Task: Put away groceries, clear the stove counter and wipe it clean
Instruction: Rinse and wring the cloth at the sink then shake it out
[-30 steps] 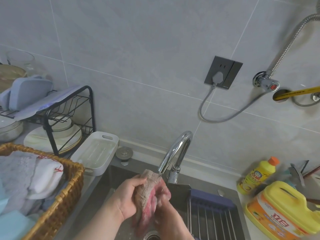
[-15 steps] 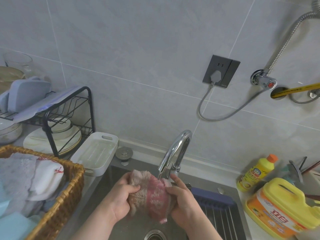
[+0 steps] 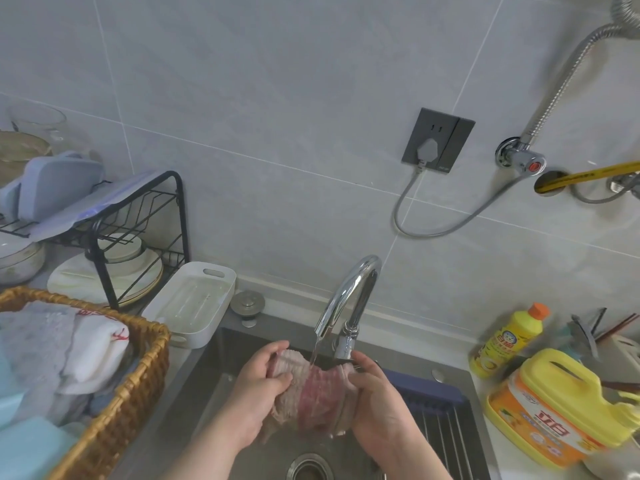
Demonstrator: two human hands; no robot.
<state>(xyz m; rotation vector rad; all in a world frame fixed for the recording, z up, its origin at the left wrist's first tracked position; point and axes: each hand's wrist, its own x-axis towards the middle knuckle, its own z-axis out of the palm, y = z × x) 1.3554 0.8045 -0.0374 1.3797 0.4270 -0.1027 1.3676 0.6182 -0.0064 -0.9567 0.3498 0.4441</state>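
Left hand (image 3: 258, 393) and right hand (image 3: 377, 407) each gripped one end of the single pink cloth (image 3: 311, 393), stretched between them over the sink (image 3: 214, 375), under the one running tap (image 3: 349, 299). Wringing hard there could, I judged, spray water onto the worktop (image 3: 504, 462) right of the right hand, where two yellow detergent containers stood: a small bottle (image 3: 512, 337) and a large jug (image 3: 561, 403).

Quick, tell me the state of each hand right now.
Left hand: closed, gripping the pink-and-beige ribbed cloth.
Right hand: closed, gripping the same cloth.
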